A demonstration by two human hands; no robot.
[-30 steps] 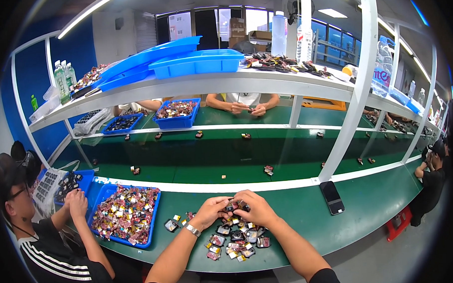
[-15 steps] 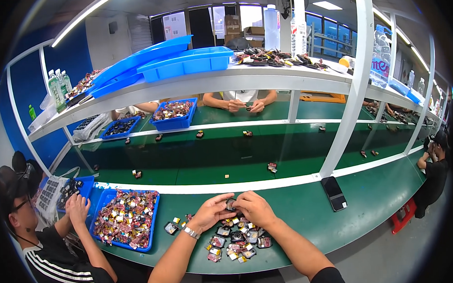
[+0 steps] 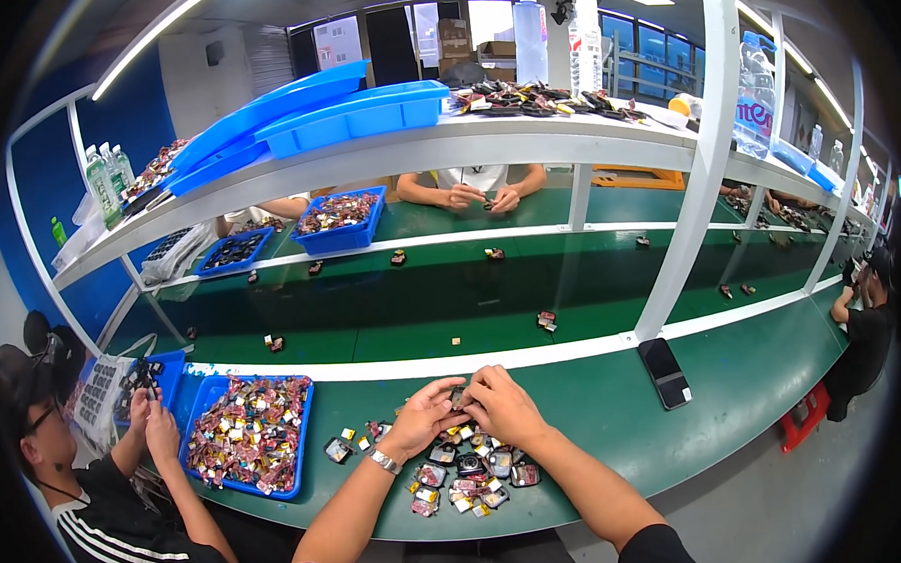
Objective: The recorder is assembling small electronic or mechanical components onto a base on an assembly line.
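My left hand (image 3: 422,421), with a metal-banded watch at its wrist, is closed around the edge of a small dark electronic unit (image 3: 457,395). My right hand (image 3: 502,407) pinches the same unit from the other side, its fingers hiding most of it. Both hands hover over a loose pile of small dark housings (image 3: 469,465) with clear, red and yellow-white parts. One housing in the pile shows a round lens-like centre. Left of my left wrist lie a single housing (image 3: 338,450) and a few small yellow-white pieces (image 3: 348,434) on the green bench.
A blue tray (image 3: 307,435) heaped with red and yellow-white parts stands at left, beside a co-worker (image 3: 111,502). A phone (image 3: 664,373) lies right. Beyond a white rail, scattered units (image 3: 546,321) sit on a green belt (image 3: 402,308). A white post (image 3: 700,174) supports the shelf (image 3: 525,140).
My hands stay together on the unit, with small finger shifts. The co-worker at left has moved their hands and now holds up a dark piece. The view has tilted slightly.
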